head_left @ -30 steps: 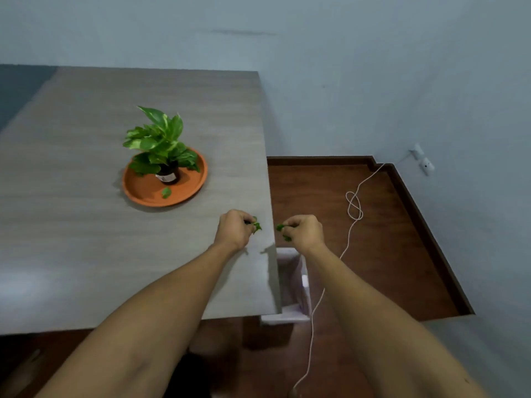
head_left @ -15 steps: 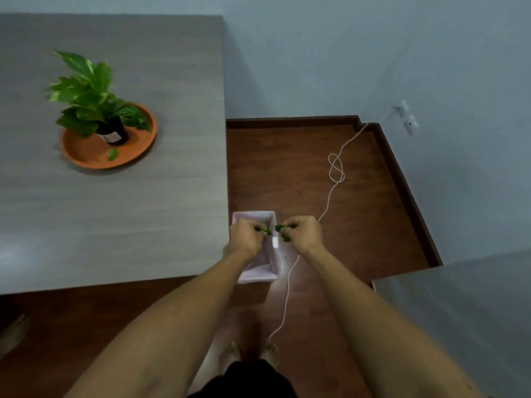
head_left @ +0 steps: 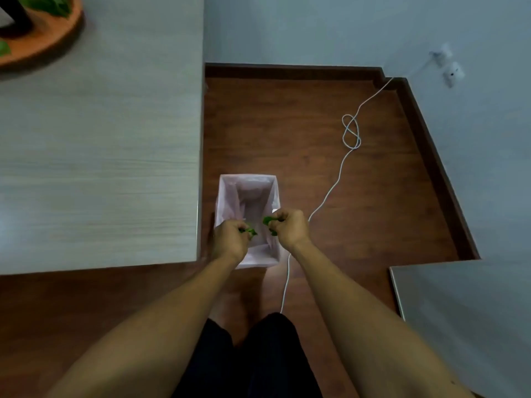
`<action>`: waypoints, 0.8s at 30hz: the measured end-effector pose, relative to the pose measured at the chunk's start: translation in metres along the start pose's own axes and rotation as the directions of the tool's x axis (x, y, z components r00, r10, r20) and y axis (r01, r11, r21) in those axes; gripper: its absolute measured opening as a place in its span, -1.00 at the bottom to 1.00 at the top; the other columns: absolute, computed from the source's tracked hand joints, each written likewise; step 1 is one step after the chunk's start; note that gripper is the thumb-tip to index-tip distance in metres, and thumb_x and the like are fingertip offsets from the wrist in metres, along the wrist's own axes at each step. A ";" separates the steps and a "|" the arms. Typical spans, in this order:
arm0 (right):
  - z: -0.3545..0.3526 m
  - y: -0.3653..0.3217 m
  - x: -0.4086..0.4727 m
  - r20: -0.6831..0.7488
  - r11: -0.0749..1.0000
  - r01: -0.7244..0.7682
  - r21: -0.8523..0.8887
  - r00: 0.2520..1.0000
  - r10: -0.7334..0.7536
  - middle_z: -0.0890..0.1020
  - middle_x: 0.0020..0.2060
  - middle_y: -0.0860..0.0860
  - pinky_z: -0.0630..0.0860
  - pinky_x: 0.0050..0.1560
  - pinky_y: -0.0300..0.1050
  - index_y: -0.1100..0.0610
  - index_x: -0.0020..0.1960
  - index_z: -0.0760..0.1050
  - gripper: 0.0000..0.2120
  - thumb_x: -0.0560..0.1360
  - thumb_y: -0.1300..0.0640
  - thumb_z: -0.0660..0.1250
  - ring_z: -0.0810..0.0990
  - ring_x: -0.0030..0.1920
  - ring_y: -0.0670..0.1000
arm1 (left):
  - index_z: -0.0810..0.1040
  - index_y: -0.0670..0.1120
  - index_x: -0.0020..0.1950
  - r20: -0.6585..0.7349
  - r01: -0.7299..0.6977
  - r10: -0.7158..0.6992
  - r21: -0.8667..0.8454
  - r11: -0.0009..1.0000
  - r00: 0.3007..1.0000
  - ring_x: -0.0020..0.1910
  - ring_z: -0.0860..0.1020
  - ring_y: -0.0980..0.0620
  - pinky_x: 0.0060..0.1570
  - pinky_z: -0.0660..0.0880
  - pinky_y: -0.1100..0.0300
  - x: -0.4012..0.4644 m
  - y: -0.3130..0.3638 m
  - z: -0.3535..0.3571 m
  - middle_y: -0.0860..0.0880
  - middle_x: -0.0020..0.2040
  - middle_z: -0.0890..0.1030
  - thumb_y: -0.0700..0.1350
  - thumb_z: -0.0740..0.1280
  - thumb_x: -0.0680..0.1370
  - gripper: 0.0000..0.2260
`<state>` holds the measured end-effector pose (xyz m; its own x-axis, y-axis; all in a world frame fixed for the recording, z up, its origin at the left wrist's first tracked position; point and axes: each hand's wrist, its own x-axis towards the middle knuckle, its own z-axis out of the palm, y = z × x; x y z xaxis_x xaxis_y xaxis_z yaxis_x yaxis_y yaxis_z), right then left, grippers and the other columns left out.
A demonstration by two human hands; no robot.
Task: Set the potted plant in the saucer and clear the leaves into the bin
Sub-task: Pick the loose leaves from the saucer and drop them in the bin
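Forearms, two, are reaching forward and down over the bin (head_left: 247,187). Left hand (head_left: 230,239) is pinching green leaf scraps (head_left: 249,231) in closed fingers above the near rim; right hand (head_left: 288,229) is gripping more leaves (head_left: 268,220) likewise, just beside. Leaf count is blurring. Bin, one, is standing beside the table (head_left: 100,156). Saucer (head_left: 48,38), one, is sitting at the far corner, cropped, with the pot (head_left: 15,20) partly showing.
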<state>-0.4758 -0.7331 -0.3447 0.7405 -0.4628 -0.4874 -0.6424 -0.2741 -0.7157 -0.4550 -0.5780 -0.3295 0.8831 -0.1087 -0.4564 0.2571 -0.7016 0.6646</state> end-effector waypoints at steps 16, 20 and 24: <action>0.066 0.051 0.044 0.000 0.973 0.110 -0.201 0.994 -0.112 0.70 -0.14 0.12 0.65 -0.09 0.14 0.08 -0.05 0.62 -0.75 0.37 0.23 0.23 0.65 -0.15 0.20 | 0.53 0.11 0.36 -0.032 -0.040 0.045 0.138 0.990 0.998 0.13 0.61 -0.20 0.15 0.58 -0.10 0.062 -0.068 0.028 -0.13 0.21 0.64 -0.15 0.22 0.59 -0.63; 0.058 0.039 0.034 0.001 0.969 0.144 -0.203 0.989 -0.147 0.71 -0.11 0.15 0.65 -0.08 0.14 0.13 0.00 0.63 -0.79 0.43 0.24 0.28 0.66 -0.13 0.22 | 0.47 0.05 0.24 -0.082 -0.076 0.089 0.156 0.985 0.993 0.06 0.61 -0.14 0.02 0.60 -0.11 0.054 -0.052 0.022 -0.08 0.14 0.64 -0.12 0.37 0.54 -0.71; 0.042 0.023 0.012 0.005 0.965 0.164 -0.205 0.986 -0.167 0.72 -0.02 0.15 0.61 0.05 0.07 0.19 0.02 0.64 -0.82 0.47 0.23 0.31 0.64 0.01 0.18 | 0.53 -0.04 0.17 -0.097 -0.093 0.115 0.209 0.974 0.989 0.10 0.60 -0.13 0.06 0.58 -0.05 0.030 -0.037 0.012 -0.08 0.16 0.62 -0.16 0.35 0.56 -0.80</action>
<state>-0.4731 -0.7093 -0.3881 0.8382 -0.4062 -0.3639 -0.5388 -0.5134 -0.6679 -0.4433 -0.5637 -0.3753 0.9408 -0.1198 -0.3171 0.0864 -0.8198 0.5661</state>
